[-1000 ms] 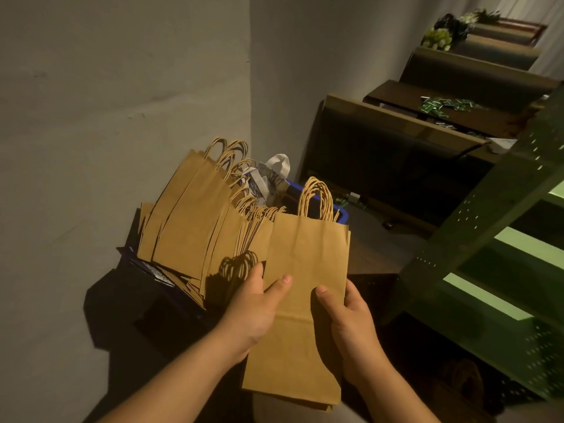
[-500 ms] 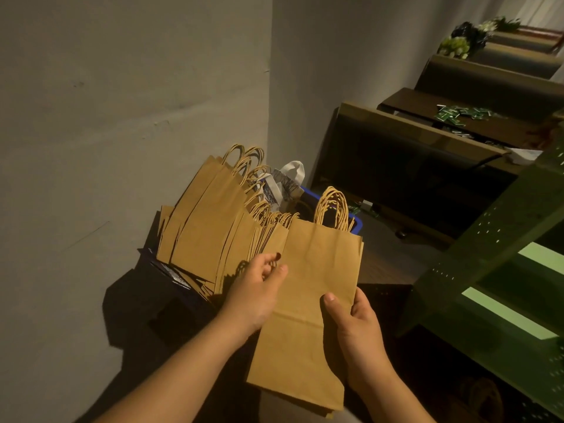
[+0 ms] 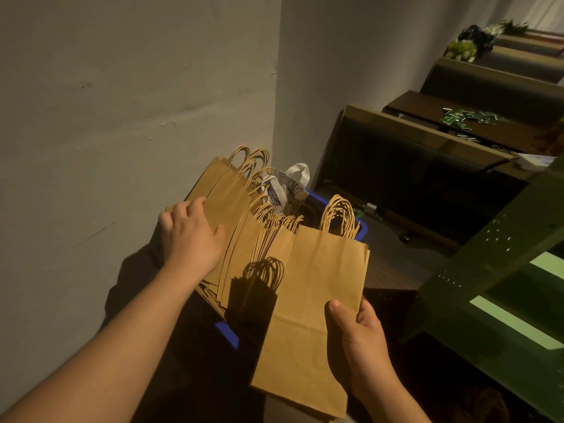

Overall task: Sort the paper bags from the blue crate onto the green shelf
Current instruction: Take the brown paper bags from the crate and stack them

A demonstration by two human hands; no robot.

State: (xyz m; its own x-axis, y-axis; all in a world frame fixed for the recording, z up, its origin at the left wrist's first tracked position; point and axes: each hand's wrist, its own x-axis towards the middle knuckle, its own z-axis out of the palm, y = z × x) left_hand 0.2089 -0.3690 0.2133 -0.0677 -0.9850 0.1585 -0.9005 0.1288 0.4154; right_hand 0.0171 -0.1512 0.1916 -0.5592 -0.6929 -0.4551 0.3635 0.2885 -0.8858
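Left hand (image 3: 190, 239) rests with relaxed, spread fingers on the fanned paper bags (image 3: 232, 221) in the blue crate (image 3: 227, 334); right hand (image 3: 360, 340), grip pinching, holds one paper bag (image 3: 311, 303) by its right edge, beside the green shelf (image 3: 503, 270).

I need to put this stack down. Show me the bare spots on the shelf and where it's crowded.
The pale green boards of the green shelf at right look bare, between its dark perforated uprights. The upper board too. The blue crate is crowded with fanned paper bags, where the left hand reaches. The right hand holds the bag stack.
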